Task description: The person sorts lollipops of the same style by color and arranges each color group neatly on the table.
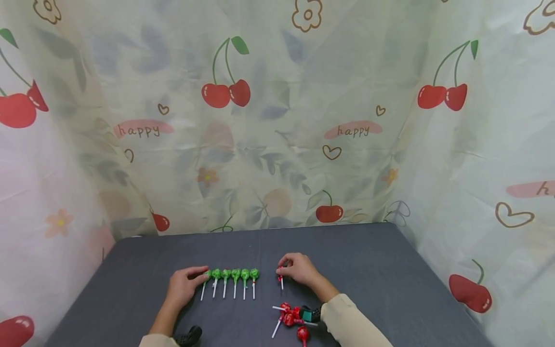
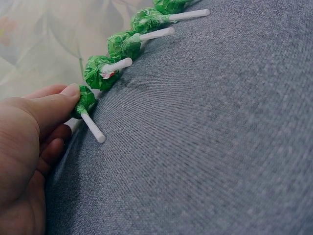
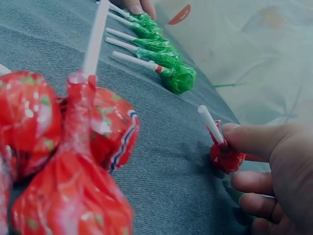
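Observation:
A row of green-wrapped lollipops [image 1: 235, 274] lies across the dark table, heads to the back and white sticks toward me. My left hand [image 1: 179, 287] is at the row's left end, thumb and fingers pinching the head of the leftmost green lollipop [image 2: 86, 100]. To the right of the row, past a gap, my right hand [image 1: 303, 270] pinches a red-wrapped lollipop [image 3: 226, 159] by its head. That lollipop is at or just above the cloth; I cannot tell which. Its white stick points toward me in the head view.
Several red lollipops [image 1: 288, 319] lie in a loose pile below my right wrist, sticks pointing different ways. Another red lollipop [image 1: 303, 332] is nearer the front. A cherry-print curtain [image 1: 277, 144] encloses the grey table [image 1: 368, 270] at the back and sides.

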A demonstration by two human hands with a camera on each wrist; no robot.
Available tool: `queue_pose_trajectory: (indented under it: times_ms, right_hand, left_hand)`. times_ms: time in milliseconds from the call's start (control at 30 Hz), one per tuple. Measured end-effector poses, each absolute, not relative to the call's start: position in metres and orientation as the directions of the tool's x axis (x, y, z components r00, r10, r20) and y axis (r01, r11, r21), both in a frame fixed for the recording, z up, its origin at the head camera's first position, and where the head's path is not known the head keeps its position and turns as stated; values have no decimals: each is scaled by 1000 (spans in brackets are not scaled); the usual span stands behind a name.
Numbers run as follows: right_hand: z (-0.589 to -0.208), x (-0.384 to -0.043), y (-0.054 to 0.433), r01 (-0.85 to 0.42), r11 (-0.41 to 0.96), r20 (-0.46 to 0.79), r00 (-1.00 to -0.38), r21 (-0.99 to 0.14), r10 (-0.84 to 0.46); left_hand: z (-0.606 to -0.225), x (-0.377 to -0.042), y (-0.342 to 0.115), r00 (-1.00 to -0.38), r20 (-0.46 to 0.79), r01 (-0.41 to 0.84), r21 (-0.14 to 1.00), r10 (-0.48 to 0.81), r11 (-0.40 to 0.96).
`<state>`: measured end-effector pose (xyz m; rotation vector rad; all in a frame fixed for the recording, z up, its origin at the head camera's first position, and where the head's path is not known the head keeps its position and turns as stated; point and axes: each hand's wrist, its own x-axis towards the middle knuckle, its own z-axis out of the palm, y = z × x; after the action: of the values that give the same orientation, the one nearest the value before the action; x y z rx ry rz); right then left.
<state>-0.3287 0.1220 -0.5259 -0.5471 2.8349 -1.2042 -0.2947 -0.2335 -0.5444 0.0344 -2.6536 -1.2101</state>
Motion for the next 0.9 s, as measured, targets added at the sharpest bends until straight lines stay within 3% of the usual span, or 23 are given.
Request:
queue_pose_trajectory:
  times_ms: [900]
  right_hand:
    - [-527,-327,148,-301,619,137,-944,-725,-300]
  left_hand:
    - [-548,-296,-234,-969,222,97,743,-107,663]
